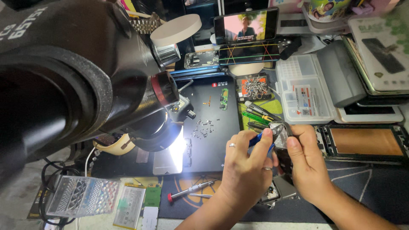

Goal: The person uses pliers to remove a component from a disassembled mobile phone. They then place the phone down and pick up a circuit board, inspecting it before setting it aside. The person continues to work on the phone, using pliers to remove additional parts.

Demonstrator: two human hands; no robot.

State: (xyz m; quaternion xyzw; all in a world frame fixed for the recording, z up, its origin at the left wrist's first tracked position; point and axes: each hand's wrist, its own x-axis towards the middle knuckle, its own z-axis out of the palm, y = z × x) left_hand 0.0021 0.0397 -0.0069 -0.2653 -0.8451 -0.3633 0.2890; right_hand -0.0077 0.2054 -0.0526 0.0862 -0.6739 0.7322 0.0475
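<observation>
Right of centre: left hand [247, 159] pinching a blue tool [256, 139], right hand [304, 153] gripping a small silvery part [279, 133]. Best kept steady, tool tip shallow, above the dark mat [213, 127].

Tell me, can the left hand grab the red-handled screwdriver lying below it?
Probably not right now. The left hand is pinching a blue tool against the shiny part the right hand holds. The red-handled screwdriver lies uncovered beside the wrist, so it looks reachable once freed.
</observation>
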